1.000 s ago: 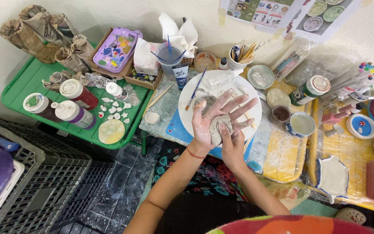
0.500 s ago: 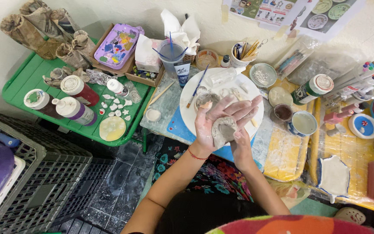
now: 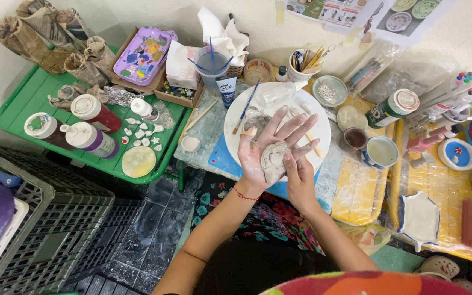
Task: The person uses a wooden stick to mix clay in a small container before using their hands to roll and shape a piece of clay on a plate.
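Clay piece [image 3: 273,161]: flat, pale, probably soft and fragile | resting on open left hand [image 3: 269,147], fingers spread, above white plate [image 3: 236,121] | right hand [image 3: 300,177] thumb pressing it | support from underneath, avoid edge pinching.

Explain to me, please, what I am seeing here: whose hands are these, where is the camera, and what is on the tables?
There is no machine; a person works with bare hands. The one camera sits on the person's head and looks down. The left hand lies open, palm up, with a flat grey clay piece on it. The right hand presses that clay with the thumb. Beneath them is a round white plate with a thin paintbrush. To the left, a green tray carries paint bottles and small white clay shapes. A purple palette lies behind it.
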